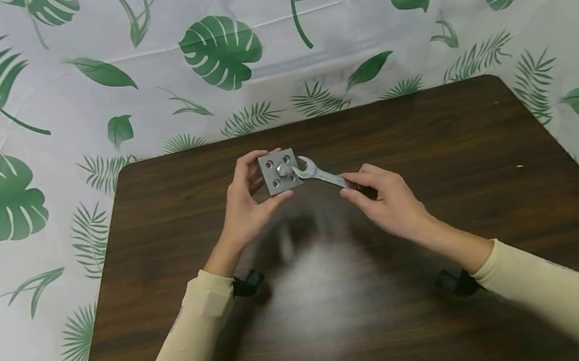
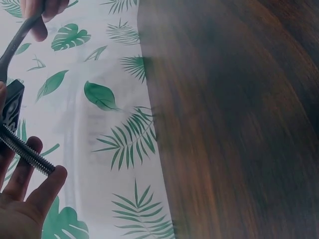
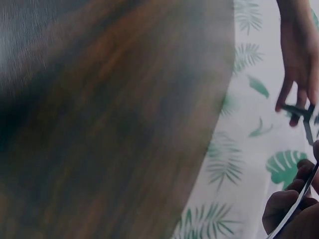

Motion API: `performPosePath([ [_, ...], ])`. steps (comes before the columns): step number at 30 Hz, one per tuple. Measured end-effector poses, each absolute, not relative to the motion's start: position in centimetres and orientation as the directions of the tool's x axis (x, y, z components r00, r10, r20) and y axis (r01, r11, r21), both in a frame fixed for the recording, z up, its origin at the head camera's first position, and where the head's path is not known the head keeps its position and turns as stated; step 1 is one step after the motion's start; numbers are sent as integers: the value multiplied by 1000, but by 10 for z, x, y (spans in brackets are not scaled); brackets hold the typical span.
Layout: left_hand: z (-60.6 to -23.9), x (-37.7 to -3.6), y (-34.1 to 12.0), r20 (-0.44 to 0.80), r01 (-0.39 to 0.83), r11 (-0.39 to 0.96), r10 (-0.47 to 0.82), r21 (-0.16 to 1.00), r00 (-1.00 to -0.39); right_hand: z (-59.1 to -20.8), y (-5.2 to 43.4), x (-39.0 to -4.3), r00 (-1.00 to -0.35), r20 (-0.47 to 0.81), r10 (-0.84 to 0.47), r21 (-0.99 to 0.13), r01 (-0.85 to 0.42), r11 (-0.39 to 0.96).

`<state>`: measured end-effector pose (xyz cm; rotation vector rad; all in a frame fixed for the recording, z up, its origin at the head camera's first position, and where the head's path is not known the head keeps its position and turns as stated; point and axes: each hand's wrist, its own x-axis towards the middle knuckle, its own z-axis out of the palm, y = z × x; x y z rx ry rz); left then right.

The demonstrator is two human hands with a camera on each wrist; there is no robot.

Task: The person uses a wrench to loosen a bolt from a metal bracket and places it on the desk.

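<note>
**Wrench on a plate's bolt, held above the counter**

The right hand [image 1: 387, 199] pinches the wrench [image 1: 318, 174] handle. Its open end seems seated on the bolt [image 1: 283, 170]. The left hand [image 1: 248, 203] grips the metal plate [image 1: 279, 172] above the dark counter [image 1: 429, 119].

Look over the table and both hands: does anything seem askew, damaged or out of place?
Nothing stands out. The left hand holds the square metal plate above the table; the right hand holds the wrench at its bolt head.

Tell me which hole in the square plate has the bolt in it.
The centre hole of the grey square plate, held by the left hand. The bolt head sits there with the wrench jaw against it; the four corner holes are empty.
</note>
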<state>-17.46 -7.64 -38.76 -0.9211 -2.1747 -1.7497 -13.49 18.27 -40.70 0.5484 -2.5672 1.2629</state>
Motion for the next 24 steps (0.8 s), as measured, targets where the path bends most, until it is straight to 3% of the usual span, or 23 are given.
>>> performPosePath([
  [7, -387, -174, -74, 523, 578, 89, 329, 811, -786, -415, 170, -129, -919, 336, -208, -757, -395, 521],
  [24, -388, -175, -70, 553, 601, 92, 300, 794, -777, -423, 151, -122, -909, 357, -215, -742, -416, 526],
])
